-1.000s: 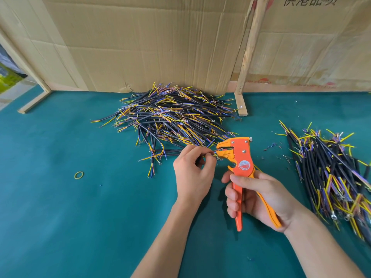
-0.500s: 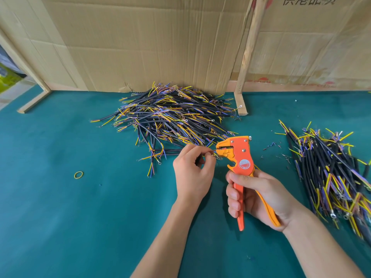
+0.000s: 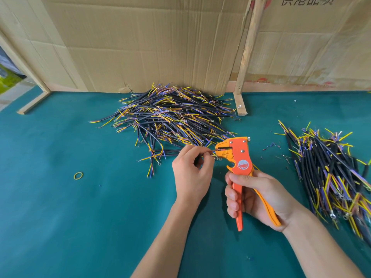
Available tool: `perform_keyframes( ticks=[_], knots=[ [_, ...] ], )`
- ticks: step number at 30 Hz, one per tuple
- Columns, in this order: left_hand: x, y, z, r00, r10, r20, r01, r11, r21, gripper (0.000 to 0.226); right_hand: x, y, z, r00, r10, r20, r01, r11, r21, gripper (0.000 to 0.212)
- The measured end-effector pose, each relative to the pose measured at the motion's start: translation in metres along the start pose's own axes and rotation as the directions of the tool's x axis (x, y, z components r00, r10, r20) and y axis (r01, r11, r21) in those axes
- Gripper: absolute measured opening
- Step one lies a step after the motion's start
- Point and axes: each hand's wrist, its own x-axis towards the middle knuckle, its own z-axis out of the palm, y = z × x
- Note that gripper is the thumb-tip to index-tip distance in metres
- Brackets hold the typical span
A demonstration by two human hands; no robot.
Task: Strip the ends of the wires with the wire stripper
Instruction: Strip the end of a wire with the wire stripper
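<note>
My right hand [image 3: 257,195] grips the handles of an orange wire stripper [image 3: 240,157], held upright with its jaws pointing left. My left hand [image 3: 191,173] pinches a thin wire [image 3: 210,151] between thumb and fingers, and the wire's tip reaches into the stripper's jaws. Most of that wire is hidden inside my left hand. A big heap of black cables with yellow, blue and purple wire ends [image 3: 172,117] lies behind my hands on the green table [image 3: 80,217]. A second pile of the same cables [image 3: 329,173] lies at the right.
A cardboard wall [image 3: 160,43] with an upright wooden post [image 3: 247,53] closes off the back of the table. A yellow rubber band [image 3: 78,175] lies at the left. Small bits of stripped insulation [image 3: 271,147] are scattered between the stripper and the right pile.
My left hand has pulled back a little to the left, so a short length of wire now shows between my fingers and the jaws. The stripper has hardly moved.
</note>
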Motion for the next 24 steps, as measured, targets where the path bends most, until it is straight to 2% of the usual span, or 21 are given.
perform_keyframes(
  ticks=[9,14,18,22,24],
  knots=[
    [-0.001,0.0,0.0,1.0,0.007,0.0,-0.007,1.0,-0.005,0.017,-0.001,-0.001,0.002,1.0,0.002,-0.019,-0.002,1.0,-0.014,0.029],
    [-0.001,-0.001,0.0,1.0,0.013,0.003,-0.013,1.0,0.005,0.017,0.0,-0.001,0.004,0.998,0.005,-0.061,-0.006,1.0,-0.02,0.023],
    [-0.002,-0.002,0.0,1.0,0.027,0.001,-0.027,1.0,0.012,0.016,-0.002,0.003,0.008,0.996,-0.013,-0.092,0.013,1.0,-0.004,0.03],
    [-0.002,-0.002,0.0,0.999,0.039,0.026,-0.039,0.999,0.025,0.017,0.003,0.007,0.016,0.978,-0.081,-0.194,0.078,0.997,-0.023,0.047],
    [-0.003,-0.001,0.0,0.998,0.051,0.033,-0.052,0.998,0.036,0.016,0.001,0.005,0.015,0.978,-0.086,-0.191,0.079,0.996,-0.045,0.05]
  ],
)
